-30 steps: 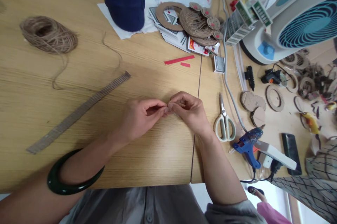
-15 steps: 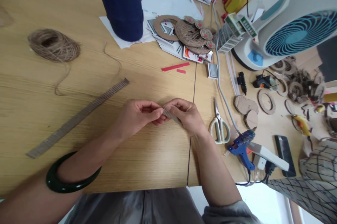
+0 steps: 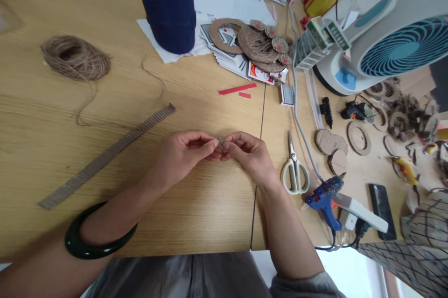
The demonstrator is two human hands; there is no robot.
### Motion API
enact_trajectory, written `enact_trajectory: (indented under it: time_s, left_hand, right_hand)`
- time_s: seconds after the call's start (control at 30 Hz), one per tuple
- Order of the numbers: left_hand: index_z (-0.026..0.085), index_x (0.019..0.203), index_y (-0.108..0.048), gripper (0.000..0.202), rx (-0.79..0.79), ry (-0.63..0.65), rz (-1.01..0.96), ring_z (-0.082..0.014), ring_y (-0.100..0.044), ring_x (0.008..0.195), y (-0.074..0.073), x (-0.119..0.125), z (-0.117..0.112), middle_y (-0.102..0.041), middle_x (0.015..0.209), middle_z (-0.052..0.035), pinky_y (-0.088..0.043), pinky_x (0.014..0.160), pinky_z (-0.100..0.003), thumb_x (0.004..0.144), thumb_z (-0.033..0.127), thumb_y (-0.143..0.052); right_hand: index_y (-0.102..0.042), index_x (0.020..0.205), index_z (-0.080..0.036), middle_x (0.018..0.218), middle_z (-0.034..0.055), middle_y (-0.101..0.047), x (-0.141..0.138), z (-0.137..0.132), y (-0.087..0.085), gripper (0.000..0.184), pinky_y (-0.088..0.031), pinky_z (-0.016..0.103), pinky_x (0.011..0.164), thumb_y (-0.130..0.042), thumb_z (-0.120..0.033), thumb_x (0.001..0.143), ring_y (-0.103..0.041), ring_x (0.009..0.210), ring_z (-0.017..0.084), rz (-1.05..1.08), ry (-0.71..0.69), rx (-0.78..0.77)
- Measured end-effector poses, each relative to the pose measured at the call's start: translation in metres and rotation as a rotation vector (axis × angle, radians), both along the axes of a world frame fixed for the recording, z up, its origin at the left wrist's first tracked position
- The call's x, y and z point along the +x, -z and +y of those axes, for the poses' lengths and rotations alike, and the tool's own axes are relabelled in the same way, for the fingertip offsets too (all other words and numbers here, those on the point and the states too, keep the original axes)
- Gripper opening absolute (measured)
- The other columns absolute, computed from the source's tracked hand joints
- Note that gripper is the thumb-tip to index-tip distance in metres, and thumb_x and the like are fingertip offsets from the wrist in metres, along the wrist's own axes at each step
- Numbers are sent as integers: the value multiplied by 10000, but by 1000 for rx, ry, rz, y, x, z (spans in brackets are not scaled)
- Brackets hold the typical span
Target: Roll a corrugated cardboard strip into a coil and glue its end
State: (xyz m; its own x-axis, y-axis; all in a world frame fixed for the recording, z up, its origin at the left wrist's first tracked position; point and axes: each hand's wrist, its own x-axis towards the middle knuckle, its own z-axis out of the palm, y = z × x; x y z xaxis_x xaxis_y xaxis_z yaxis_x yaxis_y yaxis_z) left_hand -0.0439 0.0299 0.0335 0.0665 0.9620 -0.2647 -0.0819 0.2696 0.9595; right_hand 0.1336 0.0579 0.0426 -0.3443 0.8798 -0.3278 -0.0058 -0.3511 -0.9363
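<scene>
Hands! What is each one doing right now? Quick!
Left hand: closed, pinching a small cardboard piece.
Right hand: closed, pinching the same piece.

Wooden table [image 3: 42, 158] | jute twine ball [image 3: 75, 58] | corrugated cardboard strip [image 3: 105, 157] | red paper scraps [image 3: 237, 88] | scissors [image 3: 296, 176] | blue glue gun [image 3: 324, 202]

A rough, matt scrap of corrugated cardboard [image 3: 221, 142] sits between the fingers [image 3: 213, 145]; below them lies a smooth, wood-grain tabletop [image 3: 206, 214].
</scene>
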Motion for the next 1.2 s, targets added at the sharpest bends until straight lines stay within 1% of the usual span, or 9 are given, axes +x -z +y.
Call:
enact_trajectory:
  time_s: [0.1, 0.23, 0.37, 0.53, 0.73, 0.9, 1.0, 1.1, 1.2]
  left_hand:
    - [229, 789, -765, 124, 11, 10, 9, -203, -771, 720, 0, 0, 0, -803, 760, -15, -645, 734, -325, 829, 345, -750]
    - [221, 789, -765, 126, 19, 7, 21, -194, -763, 702, -2, 2, -1, -798, 745, -14, -641, 714, -312, 835, 336, -739]
    - [216, 794, -768, 135, 23, 8, 21, -191, -758, 686, -2, 2, -1, -796, 737, -14, -637, 690, -306, 836, 340, -738]
    - [220, 816, -771, 139, 18, 15, -9, -187, -768, 706, 1, 2, -2, -802, 756, -12, -642, 719, -301, 854, 350, -739]
    - [216, 823, -760, 168, 11, 18, 8, -200, -768, 701, 0, 3, -4, -799, 754, -21, -653, 727, -329, 859, 377, -730]
    - [211, 824, -753, 187, 78, 28, 93, -197, -766, 717, 2, 3, -6, -797, 773, -21, -644, 729, -319, 874, 383, -700]
    - [210, 819, -754, 168, 145, 30, 171, -180, -757, 698, 2, 3, -7, -794, 762, -13, -627, 699, -277, 881, 349, -681]
    - [214, 838, -760, 147, 207, 35, 229, -161, -752, 689, 0, 3, -8, -797, 764, -3, -607, 672, -233, 893, 310, -664]
    - [222, 849, -766, 138, 246, 40, 264, -158, -754, 695, -3, 3, -8, -801, 777, 6, -604, 668, -223, 893, 301, -661]
  right_hand:
    - [-670, 784, -190, 694, -26, -685, -1, -1, 0, 314, -542, 231, 601, -833, -454, 739, -646, 600, 97, -10, -2, 20]
    - [-634, 798, -192, 685, -38, -663, -3, -1, 3, 289, -575, 249, 611, -798, -428, 777, -649, 585, 98, -12, -9, 31]
    - [-627, 801, -186, 696, -37, -658, -3, -1, 6, 298, -584, 250, 608, -797, -430, 775, -659, 589, 101, -22, -11, 31]
    - [-637, 795, -183, 700, -32, -667, -4, -2, 6, 277, -581, 242, 601, -792, -412, 778, -664, 591, 103, -12, 0, 29]
    - [-643, 793, -189, 704, -34, -660, -5, -2, 5, 237, -586, 248, 609, -780, -382, 782, -654, 601, 104, -33, 8, 33]
    - [-635, 785, -187, 700, -37, -642, -6, -3, 8, 216, -575, 231, 582, -776, -350, 776, -631, 590, 94, -61, 25, 53]
    - [-624, 793, -191, 694, -37, -647, -8, -4, 9, 216, -588, 235, 581, -772, -347, 777, -645, 594, 102, -39, 31, 23]
    - [-608, 799, -194, 687, -39, -656, -8, -4, 8, 253, -607, 245, 590, -790, -368, 769, -677, 599, 116, 1, 23, -24]
    - [-602, 786, -195, 680, -43, -659, -8, -4, 7, 262, -606, 231, 577, -803, -361, 759, -686, 590, 113, 7, 28, -35]
